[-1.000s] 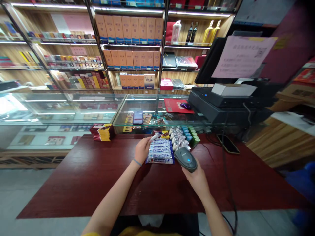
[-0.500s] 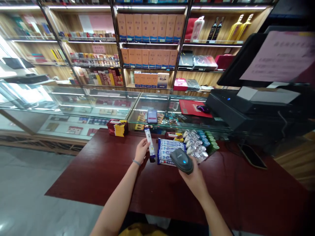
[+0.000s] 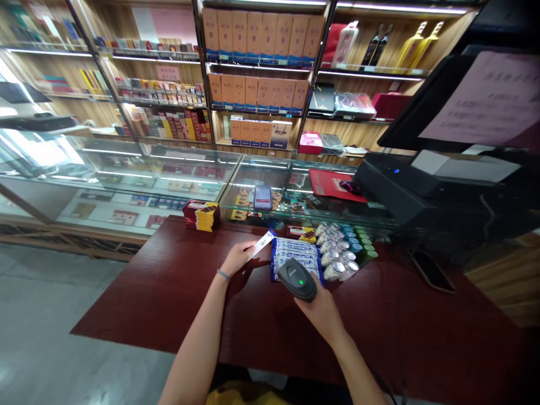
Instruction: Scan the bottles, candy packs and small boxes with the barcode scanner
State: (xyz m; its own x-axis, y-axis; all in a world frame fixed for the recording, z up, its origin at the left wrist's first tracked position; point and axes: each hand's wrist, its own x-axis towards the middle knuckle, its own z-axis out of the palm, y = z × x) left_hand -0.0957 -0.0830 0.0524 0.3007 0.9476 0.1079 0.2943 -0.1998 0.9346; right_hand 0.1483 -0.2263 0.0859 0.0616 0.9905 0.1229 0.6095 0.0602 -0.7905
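My left hand [image 3: 237, 260] is closed on one end of a long white-and-blue snack packet [image 3: 261, 244], which tilts up to the right just above the table. In my right hand [image 3: 319, 308] is a dark barcode scanner [image 3: 297, 279] with a green light glowing on top; its head points left toward the packet. Under and behind the scanner lies a row of matching blue-and-white packets [image 3: 296, 251], partly covered by it. Close to their right stand several silver-topped cans [image 3: 336, 256], then blue-topped and green-topped ones [image 3: 366, 245].
A stack of red-and-yellow packs [image 3: 201, 216] stands at the table's back left. Behind the table [image 3: 253, 332] runs a glass display counter [image 3: 181, 166] with a small screen [image 3: 262, 198]. A dark phone [image 3: 433, 270] lies right, below a monitor [image 3: 464, 101].
The packet in my left hand has swung from nearly upright to slanting right. The scanner has shifted slightly left, and its light has gone from blue to green.
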